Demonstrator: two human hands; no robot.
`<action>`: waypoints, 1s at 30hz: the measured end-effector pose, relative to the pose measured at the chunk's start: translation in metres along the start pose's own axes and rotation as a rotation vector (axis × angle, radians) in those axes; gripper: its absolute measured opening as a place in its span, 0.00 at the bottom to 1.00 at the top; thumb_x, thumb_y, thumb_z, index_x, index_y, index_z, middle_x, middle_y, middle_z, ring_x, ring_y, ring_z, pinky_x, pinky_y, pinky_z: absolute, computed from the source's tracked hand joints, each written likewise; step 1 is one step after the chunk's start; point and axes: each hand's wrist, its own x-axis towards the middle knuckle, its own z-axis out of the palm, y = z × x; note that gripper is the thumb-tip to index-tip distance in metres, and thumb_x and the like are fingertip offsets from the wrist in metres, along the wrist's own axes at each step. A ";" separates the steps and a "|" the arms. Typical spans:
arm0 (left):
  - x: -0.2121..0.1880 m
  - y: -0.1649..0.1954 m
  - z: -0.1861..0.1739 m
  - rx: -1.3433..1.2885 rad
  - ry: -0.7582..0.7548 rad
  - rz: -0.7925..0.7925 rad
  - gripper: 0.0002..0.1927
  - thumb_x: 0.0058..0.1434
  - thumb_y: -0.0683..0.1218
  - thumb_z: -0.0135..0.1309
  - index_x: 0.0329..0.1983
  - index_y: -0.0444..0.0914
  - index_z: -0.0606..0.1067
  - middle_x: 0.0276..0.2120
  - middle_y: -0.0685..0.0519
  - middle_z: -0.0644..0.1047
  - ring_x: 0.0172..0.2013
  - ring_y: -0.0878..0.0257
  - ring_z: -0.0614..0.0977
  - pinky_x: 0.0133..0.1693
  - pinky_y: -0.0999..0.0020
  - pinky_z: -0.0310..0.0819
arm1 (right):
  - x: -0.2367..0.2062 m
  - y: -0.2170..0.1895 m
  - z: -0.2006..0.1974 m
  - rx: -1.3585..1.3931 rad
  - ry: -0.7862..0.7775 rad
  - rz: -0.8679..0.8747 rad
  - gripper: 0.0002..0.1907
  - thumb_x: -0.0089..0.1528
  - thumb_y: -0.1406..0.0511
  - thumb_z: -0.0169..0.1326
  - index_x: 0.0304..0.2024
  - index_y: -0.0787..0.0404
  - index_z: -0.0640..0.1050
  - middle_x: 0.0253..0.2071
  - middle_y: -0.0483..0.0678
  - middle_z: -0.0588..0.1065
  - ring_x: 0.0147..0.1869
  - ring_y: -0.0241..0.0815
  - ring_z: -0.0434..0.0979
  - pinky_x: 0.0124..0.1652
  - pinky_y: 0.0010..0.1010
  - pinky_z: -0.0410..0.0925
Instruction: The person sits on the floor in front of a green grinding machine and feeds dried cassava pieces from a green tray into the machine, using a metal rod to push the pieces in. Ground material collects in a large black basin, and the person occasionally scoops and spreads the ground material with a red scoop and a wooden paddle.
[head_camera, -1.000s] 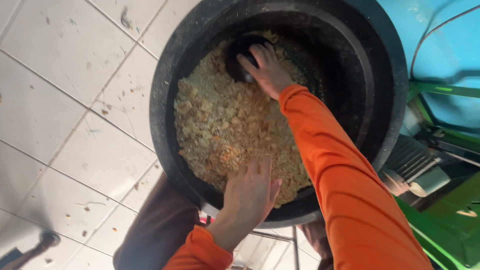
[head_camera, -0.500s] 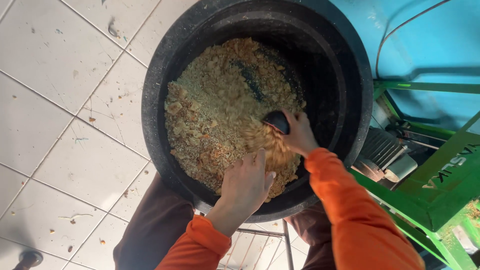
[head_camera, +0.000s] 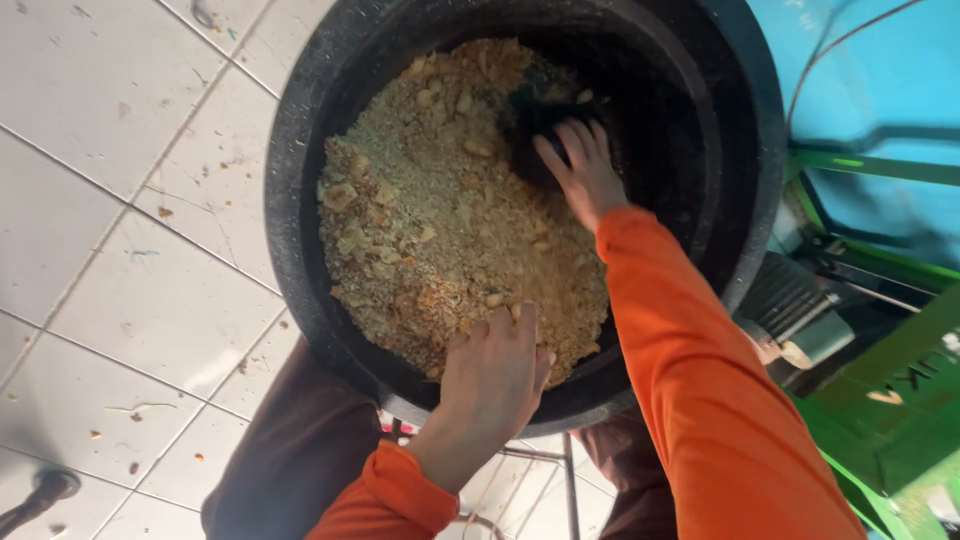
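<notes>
A black tub (head_camera: 300, 250) of tan crumbly feed (head_camera: 440, 230) is sitting over a white tiled floor (head_camera: 120, 200) beside a green frame (head_camera: 880, 400); the left hand (head_camera: 495, 375) is gripping its near rim; the right hand (head_camera: 580, 170) is clasping a dark scoop (head_camera: 530, 115) in the crumbs.

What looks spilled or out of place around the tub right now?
Small crumbs lie scattered on the white tiled floor left of the black tub, apparently spilled from the crumbly mix. Nothing else stands out; the tub looks undamaged.
</notes>
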 end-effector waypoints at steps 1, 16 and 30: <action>0.000 0.000 0.000 -0.007 0.007 0.012 0.31 0.62 0.55 0.57 0.62 0.35 0.65 0.45 0.42 0.76 0.45 0.46 0.81 0.44 0.50 0.75 | -0.022 -0.004 0.004 0.009 0.026 0.043 0.43 0.55 0.78 0.54 0.74 0.60 0.64 0.69 0.63 0.61 0.75 0.65 0.56 0.72 0.61 0.48; -0.012 0.011 -0.002 0.002 0.019 0.107 0.34 0.63 0.56 0.56 0.66 0.34 0.64 0.50 0.38 0.75 0.47 0.43 0.80 0.50 0.48 0.71 | -0.052 -0.020 -0.055 0.916 -0.527 0.925 0.37 0.66 0.47 0.52 0.75 0.43 0.59 0.74 0.50 0.61 0.74 0.55 0.63 0.65 0.47 0.62; 0.001 0.011 0.006 0.026 0.064 0.108 0.31 0.61 0.55 0.58 0.62 0.34 0.65 0.50 0.37 0.75 0.44 0.41 0.81 0.44 0.47 0.76 | -0.068 -0.025 -0.033 1.383 -0.593 0.964 0.40 0.62 0.44 0.48 0.76 0.44 0.61 0.68 0.59 0.73 0.62 0.70 0.70 0.57 0.61 0.65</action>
